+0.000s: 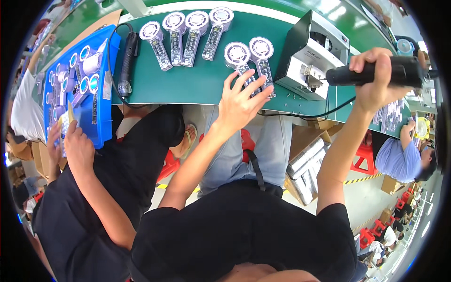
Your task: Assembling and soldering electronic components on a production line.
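My right hand (379, 77) is wrapped around a black electric screwdriver (345, 76), held sideways at the right. Its thin bit points left and reaches the front of a screw feeder (297, 70), a black and white box. My left hand (237, 101) lies with fingers spread over the handles of two small handheld fans. One is the left fan (237, 53), the other the right fan (261, 48); both have round purple-white heads and open handles showing circuit boards. A few tiny screws are scattered on the green mat below the feeder.
Several similar fans (174, 22) lie farther back on the green bench (197, 87). Left of them rests another black screwdriver (126, 68) with its cable. A blue bin (107, 110) holds more fan parts, with a co-worker's hand (79, 145) beside it. My screwdriver's cable (324, 114) loops along the bench edge.
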`<state>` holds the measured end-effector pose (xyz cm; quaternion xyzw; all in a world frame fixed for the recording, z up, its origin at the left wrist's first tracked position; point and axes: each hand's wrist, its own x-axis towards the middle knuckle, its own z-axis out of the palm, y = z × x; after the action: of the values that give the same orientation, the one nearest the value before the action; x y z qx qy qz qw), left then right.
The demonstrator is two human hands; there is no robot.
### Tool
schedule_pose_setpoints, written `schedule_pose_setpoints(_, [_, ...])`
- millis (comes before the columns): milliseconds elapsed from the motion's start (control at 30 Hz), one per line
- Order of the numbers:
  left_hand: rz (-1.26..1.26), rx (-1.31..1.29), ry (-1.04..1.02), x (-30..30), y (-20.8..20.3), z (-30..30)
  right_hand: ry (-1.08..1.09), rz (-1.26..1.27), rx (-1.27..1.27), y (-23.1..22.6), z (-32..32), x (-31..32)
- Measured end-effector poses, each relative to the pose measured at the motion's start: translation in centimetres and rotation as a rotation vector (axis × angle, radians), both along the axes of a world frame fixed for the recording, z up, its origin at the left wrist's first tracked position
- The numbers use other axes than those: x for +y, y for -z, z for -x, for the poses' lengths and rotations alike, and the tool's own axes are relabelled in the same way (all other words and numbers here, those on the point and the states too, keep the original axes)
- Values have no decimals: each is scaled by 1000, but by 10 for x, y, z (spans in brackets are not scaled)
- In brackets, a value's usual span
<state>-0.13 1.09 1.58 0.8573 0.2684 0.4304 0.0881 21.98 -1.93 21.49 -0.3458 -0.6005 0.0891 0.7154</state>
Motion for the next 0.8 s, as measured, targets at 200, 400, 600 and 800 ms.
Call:
schedule_pose_setpoints(200, [-3, -19, 9, -3, 2, -3, 29, 29, 60, 20, -1, 5])
schedule_pose_setpoints(400, [7, -20, 13, -4, 1, -1, 112, 213, 115, 23, -1, 9])
schedule_pose_setpoints(600, [13, -9, -1, -2, 5, -1, 4, 334, 195, 27, -11, 10])
schedule_pose_setpoints(800, [-3, -4, -5, -3, 4, -4, -139, 201, 178, 51, 17, -14])
